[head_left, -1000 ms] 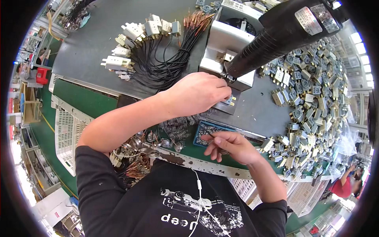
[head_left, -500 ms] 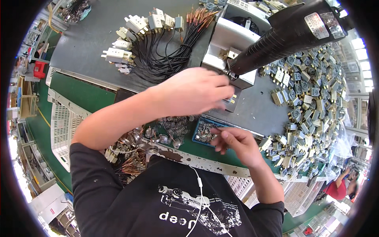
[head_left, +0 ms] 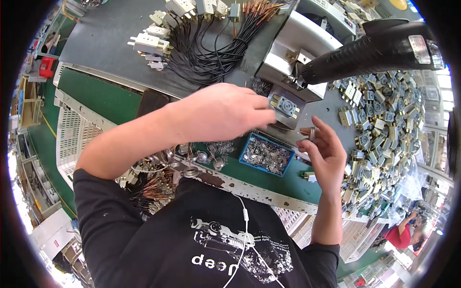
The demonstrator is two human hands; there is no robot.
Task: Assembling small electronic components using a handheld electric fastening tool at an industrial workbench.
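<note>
on the bare metal plate (head_left: 289, 121), the grey socket block (head_left: 286, 106) looks light, stiff and maybe a bit slick, so probably best pinched by its sides. it lies between the hands, near the left hand's (head_left: 228, 113) fingertips. right hand (head_left: 327, 152) pinches a small metal-looking bit (head_left: 312, 133); left is curled, blurry, can't tell if it's holding anything

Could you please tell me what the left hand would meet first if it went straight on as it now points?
Most likely the left hand would meet the metal plate under the grey module, though depth is unclear and it might pass above.
</note>
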